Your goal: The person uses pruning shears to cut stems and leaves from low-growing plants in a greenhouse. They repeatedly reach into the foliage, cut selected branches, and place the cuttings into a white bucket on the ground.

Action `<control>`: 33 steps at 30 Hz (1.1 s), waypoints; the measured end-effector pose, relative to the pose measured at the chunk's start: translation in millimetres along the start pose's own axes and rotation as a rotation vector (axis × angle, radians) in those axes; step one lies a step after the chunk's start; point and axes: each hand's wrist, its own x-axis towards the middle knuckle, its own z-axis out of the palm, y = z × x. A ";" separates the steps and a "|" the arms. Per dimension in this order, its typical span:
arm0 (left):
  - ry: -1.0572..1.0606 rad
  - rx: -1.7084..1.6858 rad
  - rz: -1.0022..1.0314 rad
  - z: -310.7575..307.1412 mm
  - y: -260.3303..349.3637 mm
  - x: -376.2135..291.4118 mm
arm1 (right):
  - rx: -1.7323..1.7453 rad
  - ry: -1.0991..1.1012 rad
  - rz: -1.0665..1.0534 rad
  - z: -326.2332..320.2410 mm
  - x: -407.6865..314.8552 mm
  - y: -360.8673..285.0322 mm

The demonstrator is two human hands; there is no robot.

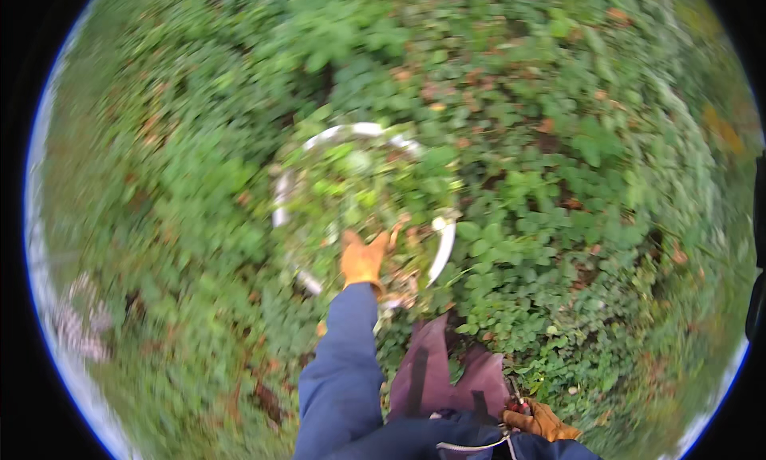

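A round white-rimmed container (444, 253), probably a bucket or tub, stands before me, heaped with cut leaves and stems (353, 188). My left hand (362, 259), in an orange work glove, reaches down onto the near part of this heap. Its thumb and fingers are spread apart, and nothing shows held between them; the fingertips are blurred against the greenery. Low at the right, beside my thigh, is my right hand (546, 421) in a brown leather glove. It is closed around a small tool with red parts (522, 407), mostly hidden by the glove.
Dense low leafy plants (508, 191) surround the container, with brown dead leaves scattered among them. My legs in maroon trousers (422, 370) stand in the growth just behind it. A pale greyish patch (82, 319) lies at the far left, too blurred to name.
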 end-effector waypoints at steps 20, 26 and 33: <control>0.254 0.059 0.358 -142.0 -12.7 -5.5 | 0.304 0.018 -0.113 28.4 15.5 64.2; -0.012 -0.876 0.051 -217.9 8.7 -53.1 | 0.342 0.140 -0.455 55.3 45.2 134.0; -0.356 -0.946 0.111 -178.2 135.3 -185.8 | 0.639 0.002 -0.344 68.8 34.2 205.7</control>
